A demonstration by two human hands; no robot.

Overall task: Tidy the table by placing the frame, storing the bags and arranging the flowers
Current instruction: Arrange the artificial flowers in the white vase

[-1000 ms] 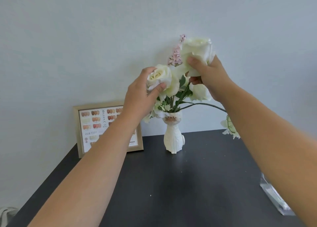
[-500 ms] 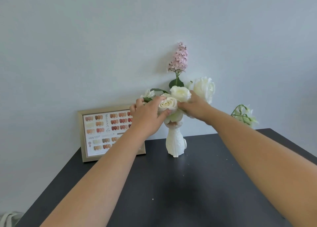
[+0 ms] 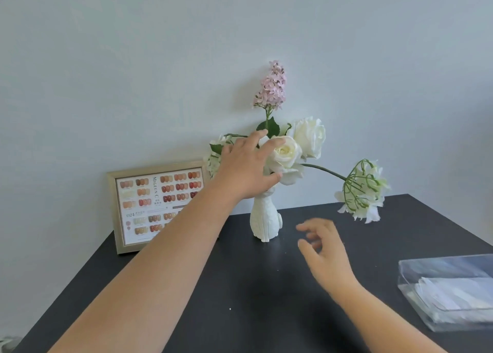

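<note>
A: What is the head view showing?

B: In the middle of the frame the left hand [image 3: 246, 167] is resting on the flowers [image 3: 284, 152], fingers spread and curled loosely around a white rose rather than clamped on it. The right hand [image 3: 324, 248] is hovering lower right of centre, above the desk [image 3: 240, 299], open, fingers slack, holding nothing. The two hands are well apart.

A: And the task's things?

B: The flowers are sitting in a white vase [image 3: 265, 223] at centre. The frame [image 3: 157, 206] is standing left of centre against the wall, just beside the vase. At the lower right edge a clear box [image 3: 450, 291] is lying on the desk; something pale is inside, though whether it is the bags I cannot tell.

A: So the step in hand?

B: Arranging the flowers, I am judging. One stem [image 3: 325, 172] is drooping right, its bloom hanging low above the desk. Doing this well probably means steadying the vase while lifting that stem gently from below, since the narrow vase looks easy to tip.
</note>
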